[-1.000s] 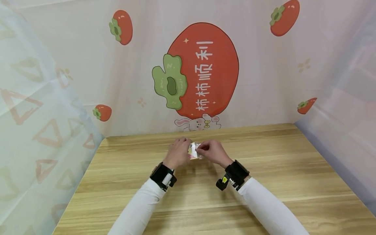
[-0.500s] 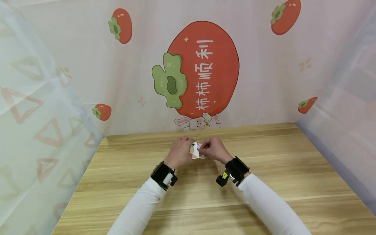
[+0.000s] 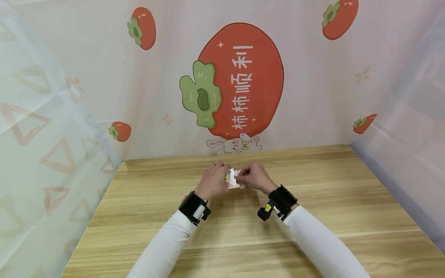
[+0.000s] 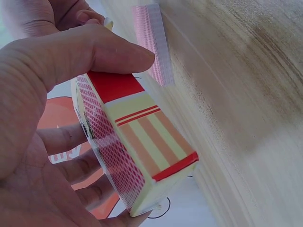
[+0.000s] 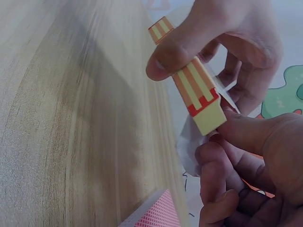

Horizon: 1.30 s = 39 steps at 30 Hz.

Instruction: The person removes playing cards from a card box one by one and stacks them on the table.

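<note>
A small paper carton is between my two hands, low over the far part of the table. It has orange and cream stripes, red bands and a red-checked face. My left hand grips it, thumb on the striped side and fingers behind, as the left wrist view shows. My right hand pinches at the carton's end with thumb and fingers. In the right wrist view, a pale end flap stands out there beside the right thumb. A whitish, crumpled-looking piece shows behind it. What exactly the right fingertips pinch is partly hidden.
A pink-checked, white-edged piece lies beyond the carton in the left wrist view. The wood-grain table spreads toward me. A white cloth with a printed persimmon hangs behind, and pale cloths stand at both sides.
Both hands and the carton have shifted slightly right, my right hand a little more. More of the whitish piece shows at the carton's right end. Both grips stay the same.
</note>
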{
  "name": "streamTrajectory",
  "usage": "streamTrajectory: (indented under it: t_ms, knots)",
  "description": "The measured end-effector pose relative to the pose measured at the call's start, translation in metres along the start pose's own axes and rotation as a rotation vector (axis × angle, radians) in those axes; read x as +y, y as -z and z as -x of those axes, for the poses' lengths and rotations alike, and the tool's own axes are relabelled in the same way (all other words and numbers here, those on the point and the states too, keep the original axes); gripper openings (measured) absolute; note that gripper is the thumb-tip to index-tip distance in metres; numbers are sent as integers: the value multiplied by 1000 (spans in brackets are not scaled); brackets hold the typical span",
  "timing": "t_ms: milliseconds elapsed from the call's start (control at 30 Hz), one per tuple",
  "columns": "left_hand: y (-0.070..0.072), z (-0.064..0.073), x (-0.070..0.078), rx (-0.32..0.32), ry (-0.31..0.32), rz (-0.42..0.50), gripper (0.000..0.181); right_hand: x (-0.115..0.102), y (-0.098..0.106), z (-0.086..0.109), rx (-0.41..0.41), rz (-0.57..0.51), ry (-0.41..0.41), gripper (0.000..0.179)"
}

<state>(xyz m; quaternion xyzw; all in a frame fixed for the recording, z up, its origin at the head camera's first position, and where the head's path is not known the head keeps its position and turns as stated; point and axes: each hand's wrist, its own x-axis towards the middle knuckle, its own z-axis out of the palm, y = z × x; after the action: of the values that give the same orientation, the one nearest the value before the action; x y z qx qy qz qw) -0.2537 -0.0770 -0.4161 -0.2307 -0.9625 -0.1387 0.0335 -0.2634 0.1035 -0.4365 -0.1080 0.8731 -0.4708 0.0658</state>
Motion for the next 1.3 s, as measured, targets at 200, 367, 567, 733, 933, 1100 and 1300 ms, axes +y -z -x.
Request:
streamTrajectory:
  t_ms: [200, 367, 567, 733, 933, 1100, 1300]
  knots:
    - [0, 0, 1, -22, 9, -5, 69, 2, 7, 2, -53, -16, -26, 20]
    - [2, 0, 2, -29, 21, -7, 73, 5, 13, 4, -97, -67, -34, 25]
    - [3, 1, -1, -14, 24, -3, 72, 7, 19, 4, -128, -149, -79, 25]
    - [2, 1, -4, 9, 23, 13, 71, 4, 25, 5, -106, -139, -101, 22]
    - [2, 0, -6, 21, 19, 30, 71, 6, 29, 4, -57, -101, -105, 19]
    - [4, 0, -7, 25, 8, 24, 70, 5, 34, 6, -42, -85, -97, 17]
    - [4, 1, -9, 3, 15, 21, 69, 0, 41, 10, -3, 87, -22, 20]
